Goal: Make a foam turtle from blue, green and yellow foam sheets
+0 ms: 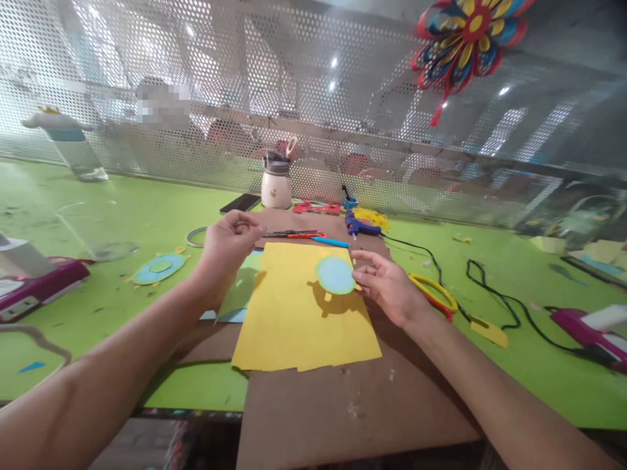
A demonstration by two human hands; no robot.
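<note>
My right hand (385, 281) pinches the edge of a light blue paper disc (335, 275) with a green-yellow rim and small yellow tabs, like a paper turtle. The disc is held just above a yellow paper sheet (298, 326) and casts a shadow on it. My left hand (230, 245) is closed, thumb and fingertips together, above the sheet's far left corner. Whether anything small is between those fingers I cannot tell. Just beyond them lie dark-bladed scissors (294, 234) with orange handles and a blue pen (330, 241). Green paper (240, 287) lies under the yellow sheet's left side.
Brown cardboard (343, 411) lies under the paper. A second paper turtle (159, 268) rests at left. A blue glue gun (360, 224) with a black cord, yellow-handled scissors (435, 292), a white bottle (276, 183), a phone (240, 203) and purple power strips (49, 287) surround the work.
</note>
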